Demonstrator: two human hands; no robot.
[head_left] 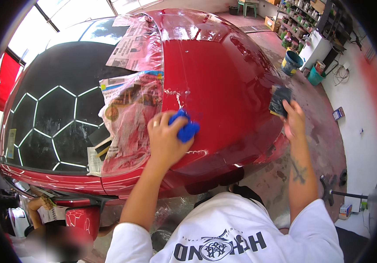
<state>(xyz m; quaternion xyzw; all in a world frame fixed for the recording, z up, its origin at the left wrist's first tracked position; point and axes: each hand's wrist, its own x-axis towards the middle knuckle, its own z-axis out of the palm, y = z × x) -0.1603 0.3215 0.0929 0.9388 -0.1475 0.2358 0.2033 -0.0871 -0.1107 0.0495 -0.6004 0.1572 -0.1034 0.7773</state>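
My left hand (166, 138) is closed on a crumpled blue cloth (190, 128), which it presses against the glossy red hood (228, 83) of a car. Whitish smears show on the paint just above and below the cloth. Over the hood's right side, my right hand (295, 120) grips a dark, wet-looking piece of sandpaper (280, 100) with a yellowish lower edge. Whether the sandpaper touches the paint, I cannot tell. Newspaper masking (131, 101) under clear film lies along the hood's rear edge, left of my left hand.
The dark windshield (48, 118) reflects hexagonal lights. A red side mirror (82, 220) sticks out at lower left, beside another person's arm (35, 210). Buckets (292, 62) stand on the floor at right, near shelves of cans (300, 22). A white wall (359, 109) bounds the right.
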